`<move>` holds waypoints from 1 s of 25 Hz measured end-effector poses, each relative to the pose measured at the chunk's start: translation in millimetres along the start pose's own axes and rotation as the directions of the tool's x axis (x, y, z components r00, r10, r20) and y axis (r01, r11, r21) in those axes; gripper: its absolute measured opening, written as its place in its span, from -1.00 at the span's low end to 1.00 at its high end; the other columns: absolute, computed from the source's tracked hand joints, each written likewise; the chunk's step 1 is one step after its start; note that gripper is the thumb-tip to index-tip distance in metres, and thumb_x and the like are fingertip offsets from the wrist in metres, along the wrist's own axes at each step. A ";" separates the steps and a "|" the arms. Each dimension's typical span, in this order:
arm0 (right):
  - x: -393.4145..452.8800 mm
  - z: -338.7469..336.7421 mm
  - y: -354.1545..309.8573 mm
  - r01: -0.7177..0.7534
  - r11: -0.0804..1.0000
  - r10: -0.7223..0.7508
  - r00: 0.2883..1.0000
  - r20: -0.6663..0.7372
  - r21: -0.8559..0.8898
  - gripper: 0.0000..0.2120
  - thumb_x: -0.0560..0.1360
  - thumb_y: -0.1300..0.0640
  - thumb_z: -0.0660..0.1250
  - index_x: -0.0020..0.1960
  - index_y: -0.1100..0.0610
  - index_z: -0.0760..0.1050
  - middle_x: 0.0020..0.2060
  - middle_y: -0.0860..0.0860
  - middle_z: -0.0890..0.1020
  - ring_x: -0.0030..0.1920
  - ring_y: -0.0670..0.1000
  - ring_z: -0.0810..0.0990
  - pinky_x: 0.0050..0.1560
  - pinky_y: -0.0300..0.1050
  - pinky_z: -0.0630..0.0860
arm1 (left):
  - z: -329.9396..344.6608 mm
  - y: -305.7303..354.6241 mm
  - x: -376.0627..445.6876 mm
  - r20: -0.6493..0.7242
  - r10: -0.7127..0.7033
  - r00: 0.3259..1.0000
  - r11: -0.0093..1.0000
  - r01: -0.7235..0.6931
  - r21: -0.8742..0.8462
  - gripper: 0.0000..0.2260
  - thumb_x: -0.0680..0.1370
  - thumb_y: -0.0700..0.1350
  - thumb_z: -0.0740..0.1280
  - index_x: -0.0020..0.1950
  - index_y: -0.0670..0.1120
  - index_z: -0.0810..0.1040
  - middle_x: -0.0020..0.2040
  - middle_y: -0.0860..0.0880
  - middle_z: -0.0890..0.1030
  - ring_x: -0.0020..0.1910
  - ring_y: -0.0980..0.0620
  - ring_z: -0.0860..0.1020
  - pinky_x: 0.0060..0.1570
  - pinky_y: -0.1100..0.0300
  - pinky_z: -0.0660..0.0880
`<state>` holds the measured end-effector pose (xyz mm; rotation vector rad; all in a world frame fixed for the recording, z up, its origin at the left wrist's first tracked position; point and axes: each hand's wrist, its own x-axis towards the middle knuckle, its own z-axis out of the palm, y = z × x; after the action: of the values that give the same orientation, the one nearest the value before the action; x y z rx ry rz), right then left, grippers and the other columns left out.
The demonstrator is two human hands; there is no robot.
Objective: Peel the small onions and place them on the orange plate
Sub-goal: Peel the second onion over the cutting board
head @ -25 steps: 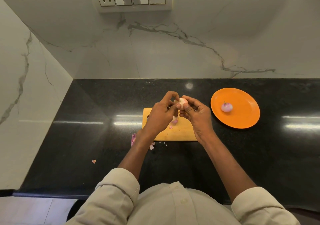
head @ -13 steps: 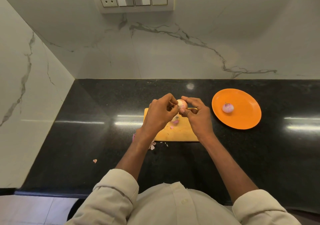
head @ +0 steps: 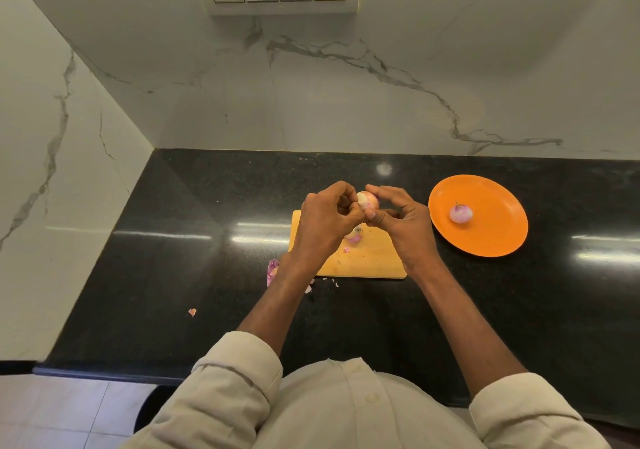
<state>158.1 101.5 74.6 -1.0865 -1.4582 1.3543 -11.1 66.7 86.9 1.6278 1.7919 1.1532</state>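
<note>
Small pale-pink onion, partly skinned, held in the air above the far edge of the rectangular wooden cutting board. Left hand and right hand both pinch it, fingers curled round it. Loose pink peel piece lies on the board. Round orange plate to the right, near the board, carries one peeled purple-white onion. Peel scraps on the black polished countertop.
</note>
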 end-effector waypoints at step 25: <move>-4.5 9.3 -3.3 -0.127 0.966 0.131 0.991 -0.005 0.227 -0.61 0.47 0.13 0.54 0.30 0.04 0.68 0.28 -0.02 0.63 0.24 0.05 0.67 0.10 0.01 0.70 | 5.6 -7.4 -10.8 -0.074 -0.048 0.996 0.993 0.040 -0.110 -0.76 0.66 -0.35 0.31 0.15 -0.05 0.64 0.01 -0.07 0.73 -0.07 0.03 0.75 -0.24 0.04 0.72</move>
<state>150.2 94.6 77.3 -1.0569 -1.2006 1.5548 -8.9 58.3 75.7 1.4941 1.7702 1.2848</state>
